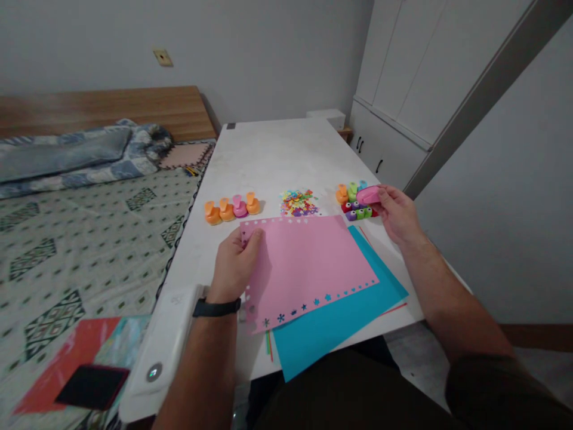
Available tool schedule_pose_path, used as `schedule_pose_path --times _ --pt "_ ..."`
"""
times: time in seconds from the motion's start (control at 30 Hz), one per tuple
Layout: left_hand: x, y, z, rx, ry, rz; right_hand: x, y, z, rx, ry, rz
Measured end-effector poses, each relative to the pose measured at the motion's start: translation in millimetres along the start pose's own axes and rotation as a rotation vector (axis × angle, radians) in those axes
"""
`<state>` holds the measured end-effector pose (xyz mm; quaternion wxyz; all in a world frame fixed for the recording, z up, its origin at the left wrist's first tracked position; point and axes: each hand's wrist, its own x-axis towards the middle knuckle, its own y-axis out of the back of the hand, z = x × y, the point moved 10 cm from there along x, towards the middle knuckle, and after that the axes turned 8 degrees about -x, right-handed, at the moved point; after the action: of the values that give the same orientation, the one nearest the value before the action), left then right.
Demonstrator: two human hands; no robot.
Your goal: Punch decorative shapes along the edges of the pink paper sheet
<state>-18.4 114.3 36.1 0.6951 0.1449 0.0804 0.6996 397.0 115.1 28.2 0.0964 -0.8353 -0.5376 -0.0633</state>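
Observation:
My left hand [236, 263] pinches the left edge of a pink sheet of paper [308, 257], thumb on top. Small shapes such as flowers and stars are punched along the sheet's edges. Beneath it lies a blue sheet [340, 334], with other coloured edges peeking out. My right hand [396, 212] grips a pink craft punch [368, 194] above a cluster of small punches [358, 213] in red, purple and green. Behind them stand orange, green and blue punches [342, 193]. A heap of colourful paper cutouts [298, 203] sits beyond the pink sheet.
An orange and pink row of punches [226, 209] stands at the left of the white table [277, 149]. A white device [168, 340] is by my left forearm. On the bed [111, 239] lie a phone [92, 387] and a red sheet [67, 364].

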Motion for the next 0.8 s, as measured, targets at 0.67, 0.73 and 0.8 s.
schedule_pose_path --times 0.67,0.73,0.8 --pt "-57 -68.2 24 -0.357 0.310 -0.360 -15 48 -46 -0.046 0.138 0.155" --pt "-58 -73.9 21 -0.370 0.324 -0.374 -26 62 -54 -0.004 0.165 0.176" --pt "-55 -78.3 18 -0.332 0.284 -0.383 -38 78 -60 0.026 0.194 0.201"
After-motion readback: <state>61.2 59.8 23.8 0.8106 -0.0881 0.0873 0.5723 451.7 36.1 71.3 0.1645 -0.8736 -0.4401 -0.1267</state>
